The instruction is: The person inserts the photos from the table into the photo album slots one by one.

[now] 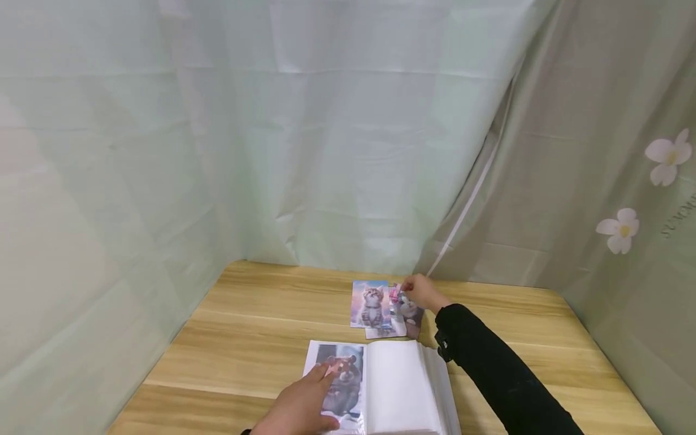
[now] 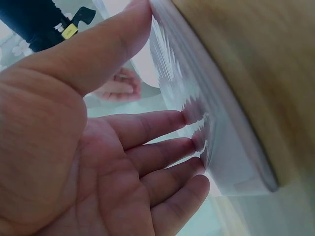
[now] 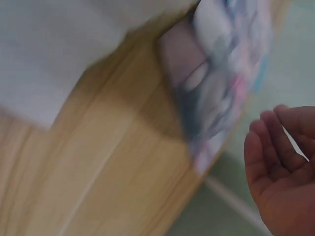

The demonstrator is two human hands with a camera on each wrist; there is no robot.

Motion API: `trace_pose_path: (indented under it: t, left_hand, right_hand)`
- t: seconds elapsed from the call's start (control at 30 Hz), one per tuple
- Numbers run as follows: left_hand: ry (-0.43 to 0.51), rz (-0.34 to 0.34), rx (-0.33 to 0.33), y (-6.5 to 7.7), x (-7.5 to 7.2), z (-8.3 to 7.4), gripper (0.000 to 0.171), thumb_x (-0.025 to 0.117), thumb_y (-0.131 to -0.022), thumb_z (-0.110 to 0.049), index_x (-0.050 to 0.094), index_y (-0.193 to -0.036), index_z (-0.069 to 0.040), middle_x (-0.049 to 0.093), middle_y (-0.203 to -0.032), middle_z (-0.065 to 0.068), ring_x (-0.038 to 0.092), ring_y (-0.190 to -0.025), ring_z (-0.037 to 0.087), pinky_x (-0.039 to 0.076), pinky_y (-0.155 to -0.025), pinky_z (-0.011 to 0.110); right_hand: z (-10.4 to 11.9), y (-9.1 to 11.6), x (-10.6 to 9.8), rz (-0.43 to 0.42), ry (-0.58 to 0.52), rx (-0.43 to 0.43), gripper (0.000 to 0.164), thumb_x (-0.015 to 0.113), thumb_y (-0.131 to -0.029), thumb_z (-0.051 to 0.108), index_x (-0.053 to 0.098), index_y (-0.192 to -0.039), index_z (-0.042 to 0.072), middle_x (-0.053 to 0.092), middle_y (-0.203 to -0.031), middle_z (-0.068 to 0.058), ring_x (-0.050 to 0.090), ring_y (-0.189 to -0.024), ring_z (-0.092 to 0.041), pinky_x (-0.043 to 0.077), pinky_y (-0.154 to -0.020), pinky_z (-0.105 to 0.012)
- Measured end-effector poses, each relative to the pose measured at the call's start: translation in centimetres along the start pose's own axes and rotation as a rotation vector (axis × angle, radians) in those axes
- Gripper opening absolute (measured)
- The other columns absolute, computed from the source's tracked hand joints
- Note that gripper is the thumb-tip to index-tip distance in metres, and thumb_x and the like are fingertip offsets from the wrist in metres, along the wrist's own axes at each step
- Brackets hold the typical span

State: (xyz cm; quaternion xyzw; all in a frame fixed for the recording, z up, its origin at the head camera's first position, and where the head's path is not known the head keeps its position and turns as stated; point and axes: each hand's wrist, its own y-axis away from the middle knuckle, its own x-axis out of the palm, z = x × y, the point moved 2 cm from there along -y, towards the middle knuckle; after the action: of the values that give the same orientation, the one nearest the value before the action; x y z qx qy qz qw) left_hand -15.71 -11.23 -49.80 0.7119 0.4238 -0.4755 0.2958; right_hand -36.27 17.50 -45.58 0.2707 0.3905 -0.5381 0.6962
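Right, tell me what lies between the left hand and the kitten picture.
Between the left hand and the kitten picture, the head view shows the upper part of the open album, then a bare strip of table.

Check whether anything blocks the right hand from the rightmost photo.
Nothing visible does: the right hand is by the far end of the rightmost photo, no object between them; the left hand is away on the album.

You've got a wood-grain table [image 1: 255,308] in front of you, far corners rounded. Pale green curtain [image 1: 348,151] hangs right behind it and runs down your left. On your right, a duller grey-green curtain [image 1: 544,199] meets it along a slanting fold, printed with white flowers [image 1: 620,231] and dark lettering [image 1: 679,215]. Light's soft, brighter left.
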Motion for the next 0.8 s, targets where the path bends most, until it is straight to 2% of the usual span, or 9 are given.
trace_pose_path:
  t: [0.1, 0.2, 0.4, 0.57, 0.63, 0.73, 0.8]
  left_hand:
    - [0.008, 0.019, -0.012, -0.1, -0.1, -0.1, 0.09, 0.086, -0.072, -0.046, 0.054, -0.141, 0.002, 0.048, -0.148, 0.023, 0.051, -0.13, 0.042, 0.051, -0.096, 0.052]
    - [0.023, 0.031, -0.023, -0.1, -0.1, -0.1, 0.089, 0.086, -0.072, -0.045, 0.053, -0.141, 0.001, 0.047, -0.149, 0.023, 0.05, -0.13, 0.043, 0.05, -0.097, 0.053]
    - [0.039, 0.042, -0.034, 0.0, -0.2, -0.2, 0.088, 0.086, -0.072, -0.045, 0.054, -0.141, 0.0, 0.045, -0.149, 0.024, 0.052, -0.128, 0.043, 0.051, -0.096, 0.052]
    - [0.017, 0.028, -0.017, -0.1, -0.1, -0.3, 0.09, 0.086, -0.071, -0.046, 0.054, -0.141, 0.0, 0.047, -0.148, 0.023, 0.052, -0.128, 0.043, 0.052, -0.095, 0.052]
    - [0.009, 0.021, -0.011, -0.1, -0.1, -0.3, 0.09, 0.086, -0.071, -0.045, 0.053, -0.141, 0.0, 0.048, -0.147, 0.023, 0.053, -0.127, 0.042, 0.052, -0.095, 0.051]
    - [-0.001, 0.016, -0.009, -0.1, -0.1, -0.2, 0.09, 0.086, -0.071, -0.045, 0.053, -0.141, 0.001, 0.048, -0.147, 0.023, 0.052, -0.129, 0.042, 0.052, -0.096, 0.051]
    - [-0.006, 0.014, -0.007, -0.1, -0.1, -0.1, 0.089, 0.086, -0.072, -0.045, 0.054, -0.141, 0.002, 0.048, -0.147, 0.023, 0.051, -0.129, 0.042, 0.051, -0.096, 0.051]
  right_hand:
    - [-1.6, 0.2, -0.5, -0.041, 0.036, 0.056, 0.019, 0.062, -0.09, -0.006, 0.069, -0.106, -0.011, 0.069, -0.102, -0.022, 0.064, -0.097, -0.035, 0.055, -0.087, -0.046]
    - [-2.9, 0.2, -0.6, -0.062, 0.072, 0.071, 0.024, 0.064, -0.089, -0.004, 0.067, -0.111, -0.012, 0.068, -0.106, -0.025, 0.064, -0.103, -0.039, 0.053, -0.091, -0.05]
    - [-4.7, 0.2, 0.1, -0.037, 0.188, 0.054, 0.018, 0.068, -0.089, 0.002, 0.067, -0.105, -0.008, 0.068, -0.094, -0.018, 0.061, -0.086, -0.03, 0.053, -0.079, -0.045]
    - [-5.3, 0.5, 0.8, 0.036, 0.215, 0.128, 0.023, 0.075, -0.089, 0.012, 0.063, -0.101, -0.003, 0.06, -0.081, -0.007, 0.054, -0.075, -0.023, 0.049, -0.071, -0.039]
    - [-5.3, 0.6, 1.0, 0.05, 0.21, 0.135, 0.024, 0.076, -0.088, 0.013, 0.062, -0.099, -0.002, 0.058, -0.079, -0.006, 0.053, -0.074, -0.023, 0.048, -0.071, -0.038]
    - [-5.0, 0.6, 1.0, 0.021, 0.197, 0.108, 0.026, 0.078, -0.086, 0.01, 0.062, -0.101, -0.004, 0.06, -0.083, -0.009, 0.056, -0.079, -0.026, 0.051, -0.076, -0.042]
    - [-4.8, 0.6, 1.0, -0.023, 0.189, 0.093, 0.033, 0.08, -0.083, 0.007, 0.063, -0.108, -0.007, 0.064, -0.093, -0.014, 0.059, -0.087, -0.03, 0.052, -0.083, -0.045]
